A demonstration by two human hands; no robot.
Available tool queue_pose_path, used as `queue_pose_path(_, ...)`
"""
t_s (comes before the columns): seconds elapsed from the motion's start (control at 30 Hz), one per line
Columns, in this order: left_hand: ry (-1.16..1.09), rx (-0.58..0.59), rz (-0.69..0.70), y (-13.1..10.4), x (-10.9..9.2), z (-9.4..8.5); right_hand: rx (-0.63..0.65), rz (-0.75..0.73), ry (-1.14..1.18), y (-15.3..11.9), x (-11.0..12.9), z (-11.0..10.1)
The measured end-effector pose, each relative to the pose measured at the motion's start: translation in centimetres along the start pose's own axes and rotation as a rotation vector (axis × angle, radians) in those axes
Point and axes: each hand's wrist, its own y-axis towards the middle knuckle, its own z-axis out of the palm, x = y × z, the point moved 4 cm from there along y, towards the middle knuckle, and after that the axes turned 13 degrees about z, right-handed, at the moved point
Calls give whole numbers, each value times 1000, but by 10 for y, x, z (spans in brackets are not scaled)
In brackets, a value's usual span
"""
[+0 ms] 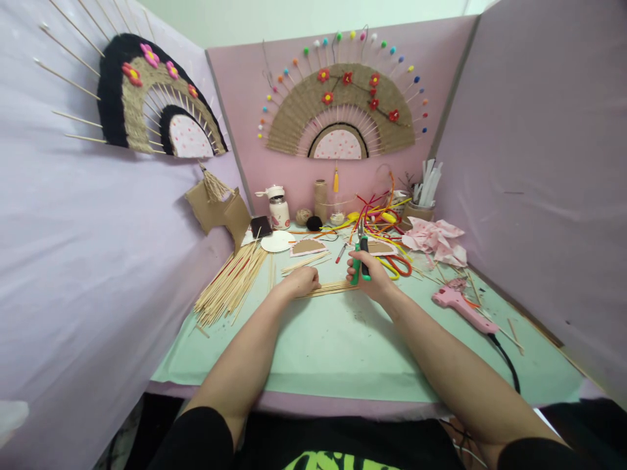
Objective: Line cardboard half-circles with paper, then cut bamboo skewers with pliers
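Observation:
My right hand (375,277) is wrapped round a pair of pliers (363,251) with green and black handles, jaws pointing up and away from me. A small row of thin bamboo sticks (330,288) lies across the table between my hands. My left hand (301,282) is closed at the left end of these sticks, with its fingertips mostly hidden. Their right end reaches to just beneath my right hand. Just beyond my left hand lie a few shorter sticks (306,262). Two cardboard half-rounds sit further back, the left one (308,247) edged in pink cloth.
A big pile of bamboo sticks (232,284) lies at the left. On the right is a pink glue gun (465,309) with a black cord. Coloured pipe cleaners (375,219), crumpled pink cloth (435,240) and a white bottle (279,207) stand behind. Fan-shaped decorations (343,98) hang on the walls.

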Motion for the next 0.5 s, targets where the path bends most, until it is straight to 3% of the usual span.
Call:
queue_pose_path(0.13,0,-84,-17,-2,5,-5,14,3,11,-1,0,1)
queue_pose_path(0.3,63,-241,-162,-1,26,-12,35,0,1,-2,-1,2)
queue_pose_path(0.5,98,-239,-211,14,40,-4,37,7,2,-1,-2,2)
